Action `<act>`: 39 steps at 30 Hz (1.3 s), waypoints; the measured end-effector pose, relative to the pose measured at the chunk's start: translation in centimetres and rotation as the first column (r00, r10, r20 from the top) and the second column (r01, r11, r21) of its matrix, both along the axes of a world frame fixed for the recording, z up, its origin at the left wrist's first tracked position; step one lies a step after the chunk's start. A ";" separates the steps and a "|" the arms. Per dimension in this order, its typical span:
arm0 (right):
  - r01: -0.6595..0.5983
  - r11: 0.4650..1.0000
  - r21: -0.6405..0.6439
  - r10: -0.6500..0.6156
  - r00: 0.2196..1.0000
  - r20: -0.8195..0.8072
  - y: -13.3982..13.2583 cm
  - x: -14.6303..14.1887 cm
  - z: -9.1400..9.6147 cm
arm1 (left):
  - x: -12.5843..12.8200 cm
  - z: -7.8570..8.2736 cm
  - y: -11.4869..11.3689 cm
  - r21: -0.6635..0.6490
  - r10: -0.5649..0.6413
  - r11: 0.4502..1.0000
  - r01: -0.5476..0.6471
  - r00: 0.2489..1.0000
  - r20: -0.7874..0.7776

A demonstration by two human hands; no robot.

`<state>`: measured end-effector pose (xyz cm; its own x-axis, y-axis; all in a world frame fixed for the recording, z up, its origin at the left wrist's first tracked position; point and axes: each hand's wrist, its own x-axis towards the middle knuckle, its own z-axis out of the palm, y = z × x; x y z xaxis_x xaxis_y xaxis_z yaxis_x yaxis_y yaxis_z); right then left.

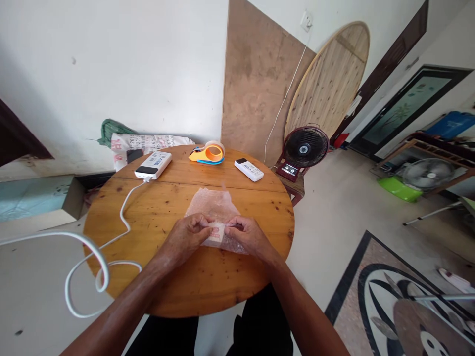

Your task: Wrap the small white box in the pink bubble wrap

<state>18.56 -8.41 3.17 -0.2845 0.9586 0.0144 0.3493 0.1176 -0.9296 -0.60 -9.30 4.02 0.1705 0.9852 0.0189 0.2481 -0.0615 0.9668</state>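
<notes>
A sheet of clear bubble wrap (210,203) lies near the front middle of the round wooden table (148,237). My left hand (187,236) pinches its left part between thumb and fingers. Opposite it, my right hand (249,235) is closed on the right part in the same way. Between my thumbs shows a small white rectangular thing with red print (216,232); the wrap seems to be around it, and I cannot tell its kind. Both hands rest low, close to the tabletop.
At the table's far side are a white power bank (158,162) with a white cable (124,210), an orange tape dispenser (208,153) and a second white power bank (249,169). Beyond the right edge, a dark fan (305,147) stands on a stool. The cable loops past the left edge.
</notes>
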 end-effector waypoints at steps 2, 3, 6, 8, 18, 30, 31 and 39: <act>0.016 1.000 0.008 -0.016 1.000 -0.008 -0.1 -0.1 -0.2 | 0.1 0.0 -0.1 0.008 0.008 1.000 -0.008 1.000 -0.005; 0.022 1.000 0.007 -0.022 1.000 -0.017 -0.2 -0.1 -0.2 | 0.0 0.0 -0.1 0.012 0.008 1.000 -0.008 1.000 -0.012; 0.025 0.999 -0.033 -0.028 0.997 -0.071 -0.1 -0.3 -0.2 | -0.2 -0.4 0.2 0.020 -0.013 1.000 0.014 0.999 -0.047; 0.030 0.997 -0.072 -0.037 0.995 -0.092 -0.2 -0.3 -0.1 | -0.4 -0.7 0.4 0.029 -0.028 0.999 0.030 0.998 -0.062; 0.092 0.994 0.051 -0.096 0.992 0.080 -0.4 0.1 -0.5 | -0.4 -0.8 0.6 0.032 -0.022 0.999 0.024 0.997 -0.081; -0.094 0.892 0.442 -0.078 0.932 0.355 -0.8 0.3 0.7 | -0.4 -0.8 0.9 0.047 -0.058 0.997 0.063 0.992 -0.113; -0.146 0.876 0.459 -0.036 0.930 0.366 -0.9 0.2 0.9 | -0.5 -0.8 0.9 0.049 -0.064 0.996 0.070 0.991 -0.118; -0.371 0.775 0.512 0.108 0.875 0.472 -1.1 -0.7 1.8 | -0.5 -0.4 0.9 0.083 -0.136 0.985 0.149 0.980 -0.146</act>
